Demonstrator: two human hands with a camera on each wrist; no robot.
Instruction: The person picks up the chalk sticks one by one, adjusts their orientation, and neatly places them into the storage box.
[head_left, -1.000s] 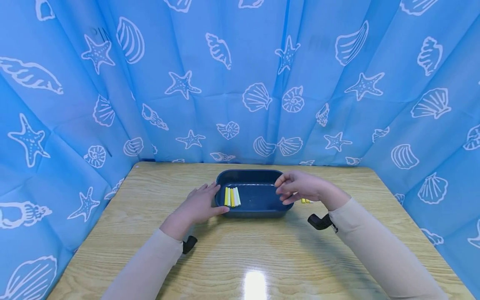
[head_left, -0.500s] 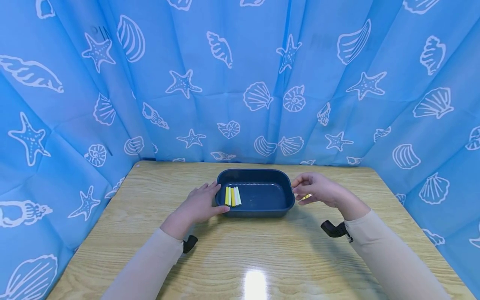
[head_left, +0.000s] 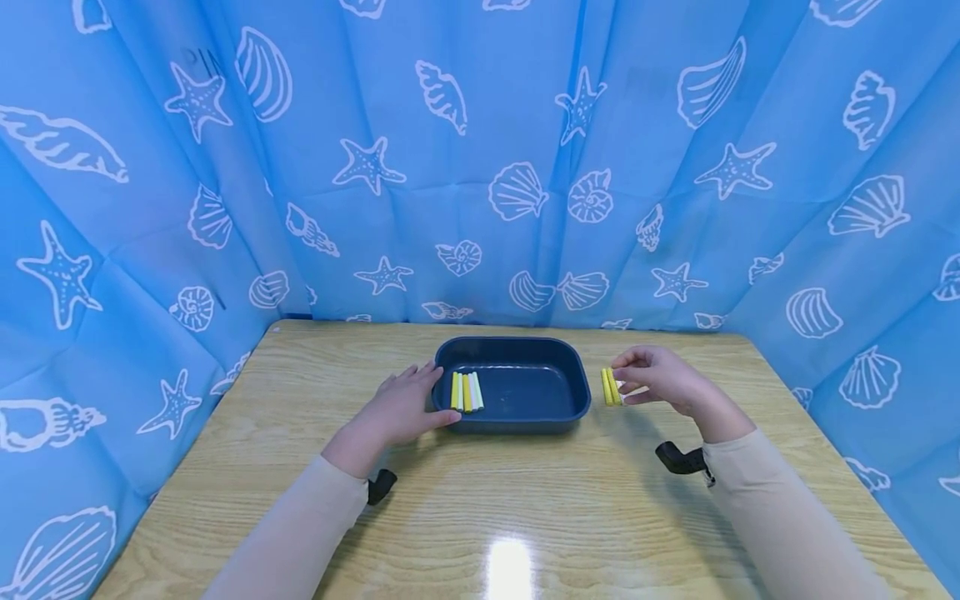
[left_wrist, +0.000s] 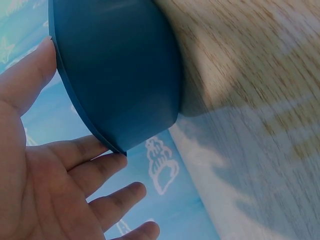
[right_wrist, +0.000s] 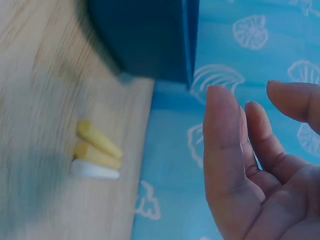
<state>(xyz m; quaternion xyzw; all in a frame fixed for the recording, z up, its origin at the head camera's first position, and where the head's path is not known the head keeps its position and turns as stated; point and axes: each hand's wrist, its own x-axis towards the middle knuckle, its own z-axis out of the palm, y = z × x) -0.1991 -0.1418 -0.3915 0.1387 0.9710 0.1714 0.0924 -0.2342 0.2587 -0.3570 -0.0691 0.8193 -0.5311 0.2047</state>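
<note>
Reading "PIN", curtain beyond left hand and tray

Yellow and white chalk sticks lie side by side at the left inside a dark-blue tub; two yellow chalks and one white chalk lie right of it.
</note>
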